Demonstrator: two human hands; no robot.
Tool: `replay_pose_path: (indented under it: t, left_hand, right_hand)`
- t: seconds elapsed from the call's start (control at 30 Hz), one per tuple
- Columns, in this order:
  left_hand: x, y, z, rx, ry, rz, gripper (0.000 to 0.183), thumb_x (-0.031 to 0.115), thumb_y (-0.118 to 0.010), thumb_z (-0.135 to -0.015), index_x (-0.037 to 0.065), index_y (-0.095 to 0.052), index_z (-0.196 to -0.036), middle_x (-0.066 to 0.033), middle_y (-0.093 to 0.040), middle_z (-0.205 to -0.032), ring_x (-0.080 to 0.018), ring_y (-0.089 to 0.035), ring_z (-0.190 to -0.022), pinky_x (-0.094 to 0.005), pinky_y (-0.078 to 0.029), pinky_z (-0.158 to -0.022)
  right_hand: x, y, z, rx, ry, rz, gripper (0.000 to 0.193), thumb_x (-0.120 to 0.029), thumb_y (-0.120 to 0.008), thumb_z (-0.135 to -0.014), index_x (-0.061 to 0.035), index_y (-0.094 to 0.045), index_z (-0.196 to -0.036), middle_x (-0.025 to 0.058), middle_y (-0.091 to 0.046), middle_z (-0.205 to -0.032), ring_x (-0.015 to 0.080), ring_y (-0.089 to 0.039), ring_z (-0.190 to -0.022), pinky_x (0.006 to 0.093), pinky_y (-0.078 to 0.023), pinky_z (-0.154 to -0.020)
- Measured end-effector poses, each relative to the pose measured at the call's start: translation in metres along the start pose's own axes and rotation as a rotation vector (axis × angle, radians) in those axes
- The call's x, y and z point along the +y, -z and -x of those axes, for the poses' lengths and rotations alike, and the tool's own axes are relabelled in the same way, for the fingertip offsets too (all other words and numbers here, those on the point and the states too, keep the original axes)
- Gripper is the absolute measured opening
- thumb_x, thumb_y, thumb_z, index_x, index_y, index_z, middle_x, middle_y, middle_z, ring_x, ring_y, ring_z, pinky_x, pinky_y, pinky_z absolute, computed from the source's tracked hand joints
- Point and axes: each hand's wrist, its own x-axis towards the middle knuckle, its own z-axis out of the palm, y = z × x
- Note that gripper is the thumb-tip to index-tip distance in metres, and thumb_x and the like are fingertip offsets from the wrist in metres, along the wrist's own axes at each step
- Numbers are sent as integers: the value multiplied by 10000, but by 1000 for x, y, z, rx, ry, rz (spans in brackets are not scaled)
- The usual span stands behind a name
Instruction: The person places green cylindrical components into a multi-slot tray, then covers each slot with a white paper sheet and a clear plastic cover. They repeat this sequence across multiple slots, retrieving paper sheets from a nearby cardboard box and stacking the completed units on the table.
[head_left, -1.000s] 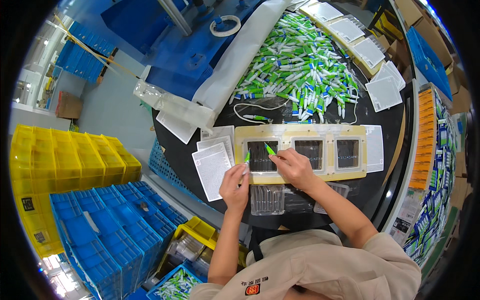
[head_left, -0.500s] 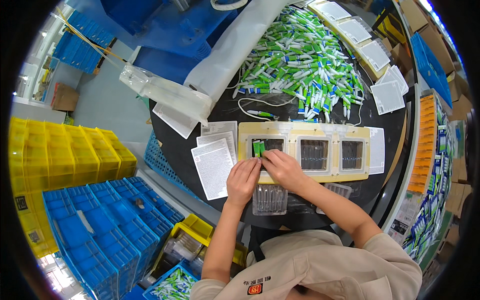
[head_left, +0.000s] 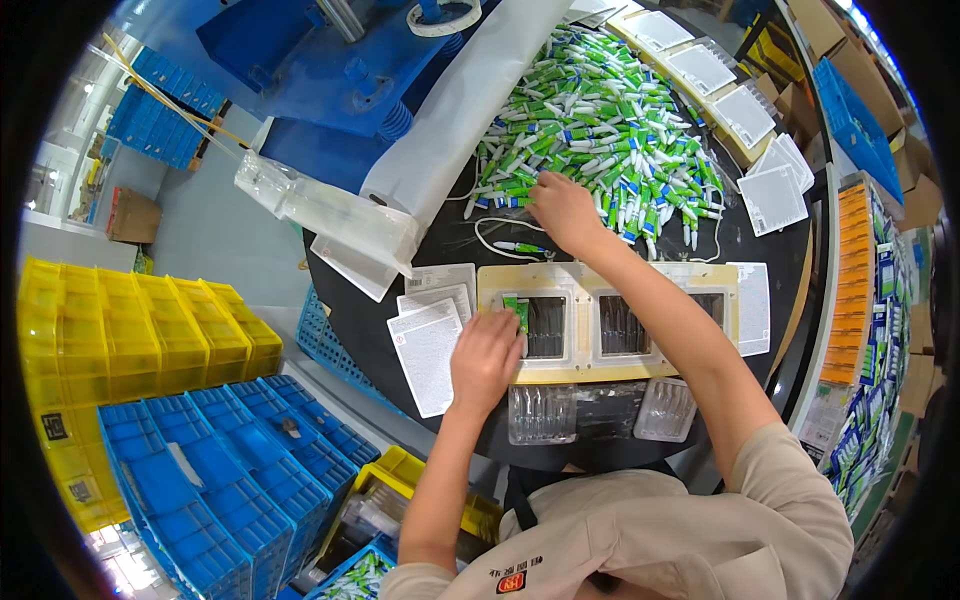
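A cream-yellow jig (head_left: 560, 376) with 3 framed windows lies across the black round-edged table (head_left: 590, 458), and the person's left hand (head_left: 488, 358) rests over its left end. The fingers of that hand are bent and held close together at the left window, where green squeeze tubes (head_left: 513, 303) lie just beyond the fingertips. I cannot tell whether those fingers pinch a tube or only press on it.

The right hand (head_left: 563, 210) is beyond the jig's far edge, its forearm crossing above the jig's right half. Its curled fingers are at the near edge of a large heap of green, white and blue squeeze tubes (head_left: 600, 110), which spreads behind the jig. Whether they pinch a tube cannot be told, as the back of the hand covers the grip.

Between the jig and the heap lie 1 loose tube (head_left: 519, 247) and a looping white cord (head_left: 487, 236). The middle window shows clear ribbed plastic; the right forearm partly hides the right window.

On the near side of the jig are 2 clear blister trays (head_left: 541, 414). Overlapping printed white cards (head_left: 428, 355) lie left of the jig, and another white card (head_left: 755, 308) shows at its right end. Farther left of the jig stand yellow crates (head_left: 140, 340) and blue crates (head_left: 205, 480).
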Motion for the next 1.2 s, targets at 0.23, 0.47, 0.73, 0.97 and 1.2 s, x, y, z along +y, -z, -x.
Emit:
replay_pose_path:
  t: [0.23, 0.47, 0.73, 0.97, 1.2]
  left_hand:
    - [7, -12, 17, -87, -15, -157, 270, 136, -718, -898, 17, -703, -1140, -106, -661, -1280, -243, -581, -1278, -566, -331, -1180]
    - [16, -11, 22, -3, 15, -153, 288, 142, -739, -880, 37, -701, -1146, -99, -675, -1187, -261, -603, -1235, -558, -315, -1183]
    - [12, -16, -1, 58, 97, -94, 216, 110, -757, -833, 68, -728, -1043, -56, -680, -1028, -252, -621, -1007, -469, -418, -1024]
    - [12, -21, 4, 90, 54, -143, 201, 111, -757, -829, 67, -738, -1025, -61, -661, -972, -262, -611, -966, -458, -425, -995]
    - [10, -23, 7, 97, 54, -129, 217, 112, -746, -841, 62, -731, -1052, -65, -649, -987, -249, -611, -969, -446, -414, -1021]
  right_hand:
    - [0, 4, 10, 43, 14, 121, 118, -126, -718, -815, -71, -690, -915, 46, -627, -1015, 257, -595, -1028, 405, -536, -781]
    - [-43, 77, 115, 99, -134, -347, 219, -119, -667, -914, -26, -691, -1112, 119, -643, -912, 324, -609, -875, 418, -518, -751]
    - [-90, 60, 162, 238, -126, -322, 204, -41, -763, -796, -9, -692, -984, 108, -644, -835, 287, -610, -736, 381, -512, -627]
    - [-98, 47, 159, 298, -126, -325, 241, 12, -742, -757, -1, -719, -996, 90, -624, -851, 262, -618, -758, 358, -530, -641]
    - [-93, 45, 159, 98, 95, -358, 281, 5, -668, -741, 48, -689, -1018, 110, -594, -965, 261, -619, -873, 344, -545, -707]
